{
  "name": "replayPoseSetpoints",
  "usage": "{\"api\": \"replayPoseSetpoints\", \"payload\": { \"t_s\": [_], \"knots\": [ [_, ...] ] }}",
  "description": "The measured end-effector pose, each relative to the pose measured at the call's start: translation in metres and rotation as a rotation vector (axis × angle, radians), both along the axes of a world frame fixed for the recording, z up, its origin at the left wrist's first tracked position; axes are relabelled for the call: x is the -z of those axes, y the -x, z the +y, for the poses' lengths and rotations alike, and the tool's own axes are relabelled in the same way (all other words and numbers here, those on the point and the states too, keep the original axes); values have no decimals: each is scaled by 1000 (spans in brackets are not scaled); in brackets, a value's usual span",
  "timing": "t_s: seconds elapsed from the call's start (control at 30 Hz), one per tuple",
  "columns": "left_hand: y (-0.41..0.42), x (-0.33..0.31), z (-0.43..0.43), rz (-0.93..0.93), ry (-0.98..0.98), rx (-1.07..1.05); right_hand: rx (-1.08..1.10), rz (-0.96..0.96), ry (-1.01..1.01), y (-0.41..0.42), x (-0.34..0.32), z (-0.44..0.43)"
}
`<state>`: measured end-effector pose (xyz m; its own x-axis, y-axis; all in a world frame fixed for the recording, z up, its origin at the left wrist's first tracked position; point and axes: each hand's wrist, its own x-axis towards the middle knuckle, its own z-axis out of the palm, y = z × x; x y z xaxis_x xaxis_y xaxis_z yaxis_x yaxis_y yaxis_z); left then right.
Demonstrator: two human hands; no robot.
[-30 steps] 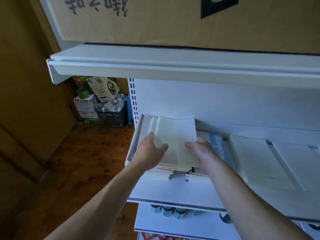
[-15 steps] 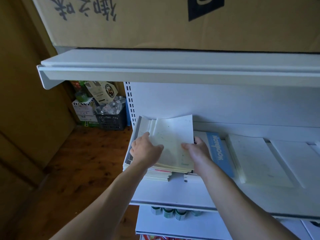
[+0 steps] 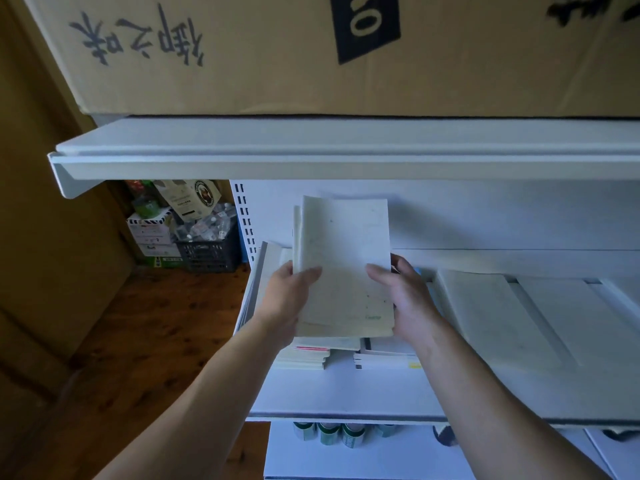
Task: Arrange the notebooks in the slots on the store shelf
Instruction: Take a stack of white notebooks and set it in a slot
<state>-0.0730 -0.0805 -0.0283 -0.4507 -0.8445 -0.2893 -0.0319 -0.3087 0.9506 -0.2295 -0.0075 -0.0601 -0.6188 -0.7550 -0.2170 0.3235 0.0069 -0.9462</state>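
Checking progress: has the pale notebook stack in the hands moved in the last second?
Yes. The pale notebook stack has risen: its top edge, earlier level with the shelf's back ledge, now stands above it.

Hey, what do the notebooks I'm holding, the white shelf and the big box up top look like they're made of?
The notebooks: paper, matte pale speckled covers, possibly recycled stock. The shelf: likely painted sheet metal, going by its smooth white finish, folded front lip and slotted upright. The box: brown cardboard, matte, with black print.
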Motion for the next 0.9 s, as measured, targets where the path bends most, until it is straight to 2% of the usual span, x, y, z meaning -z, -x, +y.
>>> {"api": "replayPoseSetpoints", "payload": {
  "t_s": [0.07,0.2,0.43,0.63,0.9],
  "knots": [
    [9,-6,6,45,-86,70,-5,41,14,10,-6,9],
    [34,-1,18,140,-59,147,-29,151,0,32,-14,41],
    [106,14,59,217,-94,350,8,152,-49,89,-12,110],
    [186,30,109,200,-112,276,188,196,-142,160,0,159],
    [305,58,191,141,-95,217,134,320,-258,283,22,231]
  ]
}}
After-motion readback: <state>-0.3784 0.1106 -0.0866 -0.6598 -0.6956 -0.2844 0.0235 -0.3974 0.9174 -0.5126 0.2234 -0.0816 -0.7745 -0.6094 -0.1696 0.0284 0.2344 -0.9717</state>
